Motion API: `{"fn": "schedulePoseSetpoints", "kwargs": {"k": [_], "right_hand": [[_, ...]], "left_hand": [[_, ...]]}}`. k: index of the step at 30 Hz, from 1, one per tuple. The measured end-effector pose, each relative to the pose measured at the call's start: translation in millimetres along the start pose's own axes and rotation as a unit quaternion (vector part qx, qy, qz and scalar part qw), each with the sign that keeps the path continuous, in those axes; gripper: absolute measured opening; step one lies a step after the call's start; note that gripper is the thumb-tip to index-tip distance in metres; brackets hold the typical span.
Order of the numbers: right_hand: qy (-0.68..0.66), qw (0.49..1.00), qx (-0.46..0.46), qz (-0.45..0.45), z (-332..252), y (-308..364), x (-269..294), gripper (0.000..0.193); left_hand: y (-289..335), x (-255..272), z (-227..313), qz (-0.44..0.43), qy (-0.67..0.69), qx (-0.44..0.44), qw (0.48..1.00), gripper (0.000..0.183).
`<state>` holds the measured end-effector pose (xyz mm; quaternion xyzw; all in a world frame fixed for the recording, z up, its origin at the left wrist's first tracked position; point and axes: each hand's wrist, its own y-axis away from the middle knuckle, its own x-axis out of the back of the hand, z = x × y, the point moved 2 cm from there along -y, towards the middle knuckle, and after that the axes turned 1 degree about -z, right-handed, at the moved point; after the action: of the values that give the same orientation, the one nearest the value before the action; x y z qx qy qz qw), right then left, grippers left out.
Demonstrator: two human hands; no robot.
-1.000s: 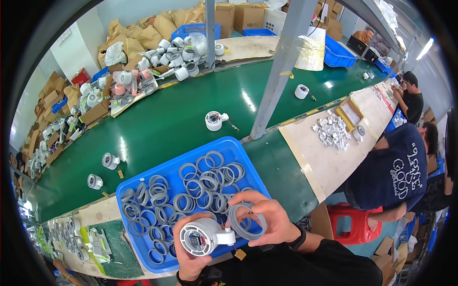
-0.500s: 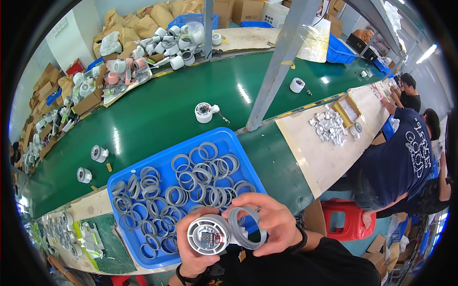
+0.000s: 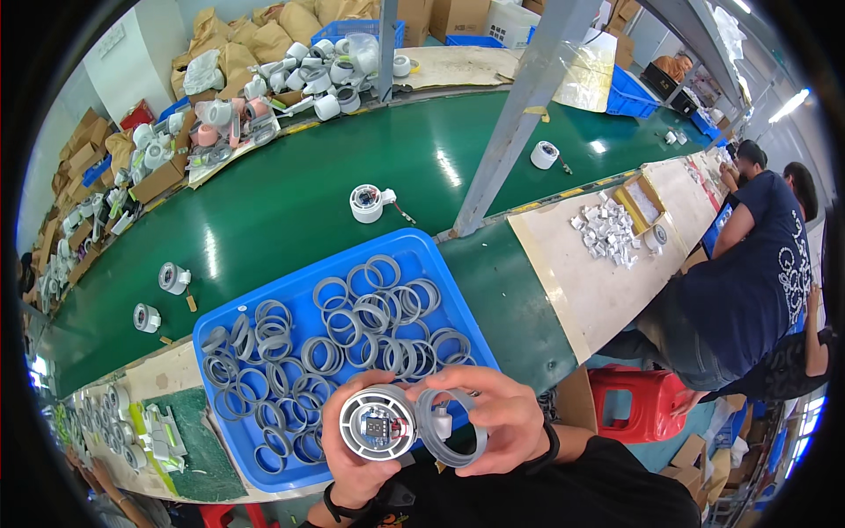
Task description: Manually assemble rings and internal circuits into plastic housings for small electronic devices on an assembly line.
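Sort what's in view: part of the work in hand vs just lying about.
In hand:
- White round housing, in the left hand
- Grey ring, in the right hand
- Blue tray of loose rings, likely the supply

Lying about:
- Red stool
- Brown sacks
- Small white parts heaped on the right

Head-worn fisheye — downward, close (very wide)
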<state>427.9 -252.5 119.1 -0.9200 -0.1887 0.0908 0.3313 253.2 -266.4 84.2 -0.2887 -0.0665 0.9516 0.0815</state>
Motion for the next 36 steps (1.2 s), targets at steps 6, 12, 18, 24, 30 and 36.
{"fn": "schedulePoseSetpoints", "kwargs": {"k": [6,12,18,24,30,36], "right_hand": [[0.044,0.998,-0.045,-0.009,-8,-2,-7,0.061],[0.235,0.969,-0.022,-0.075,-9,-12,-22,0.046],[0.320,0.931,-0.128,-0.120,16,-2,-22,0.055],[-0.009,0.955,-0.287,-0.072,34,-9,-8,0.047],[-0.016,0.946,-0.308,-0.104,50,-14,-16,0.044],[0.020,0.977,-0.210,0.000,42,-12,22,0.056]], "left_hand": [[-1,-4,2,0.015,0.007,-0.015,1.000,0.084],[-5,-9,19,-0.019,-0.481,-0.131,0.866,0.081],[-11,-5,1,-0.015,-0.700,-0.177,0.692,0.059],[-14,-26,14,-0.180,-0.672,-0.181,0.695,0.058],[-14,-32,27,-0.217,-0.666,-0.161,0.696,0.066],[-81,-1,79,-0.142,-0.687,-0.159,0.695,0.056]]}}
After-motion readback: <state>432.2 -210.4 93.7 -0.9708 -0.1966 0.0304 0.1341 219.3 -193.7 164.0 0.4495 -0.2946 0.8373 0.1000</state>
